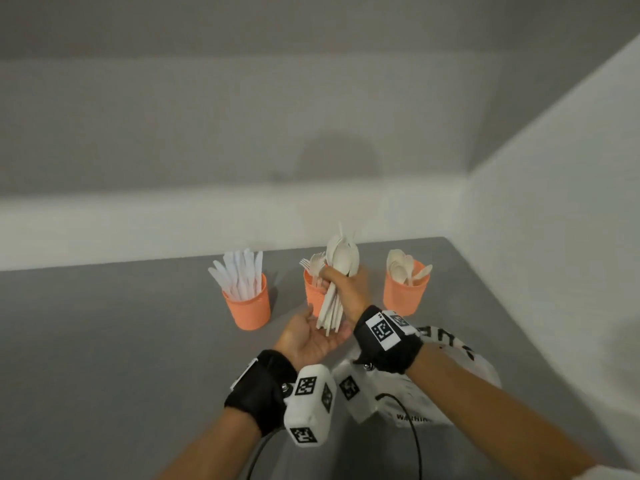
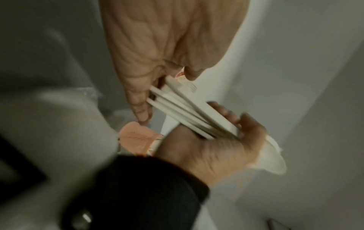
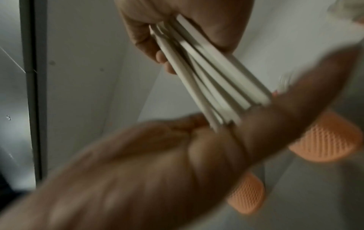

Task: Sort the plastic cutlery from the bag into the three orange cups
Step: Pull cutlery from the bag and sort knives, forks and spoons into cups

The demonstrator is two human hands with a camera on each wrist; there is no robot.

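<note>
My right hand [image 1: 346, 289] grips a bundle of cream plastic spoons [image 1: 341, 258] upright, bowls up, in front of the middle cup. My left hand [image 1: 310, 336] lies open, palm up, under the handle ends, which touch its palm. The left wrist view shows the handles [image 2: 187, 112] meeting the left hand [image 2: 167, 46], with the right hand [image 2: 216, 149] round them. In the right wrist view the right hand [image 3: 177, 23] clasps the spoon bundle [image 3: 206, 74] above the blurred left hand [image 3: 157, 155]. Three orange cups stand in a row: knives on the left [image 1: 246, 306], forks in the middle [image 1: 311, 292], spoons on the right [image 1: 405, 292].
The clear plastic bag [image 1: 419, 400] with black print lies on the grey table [image 1: 121, 341] under my right forearm. White walls close off the back and the right side. A black cable [image 1: 414, 431] runs over the bag.
</note>
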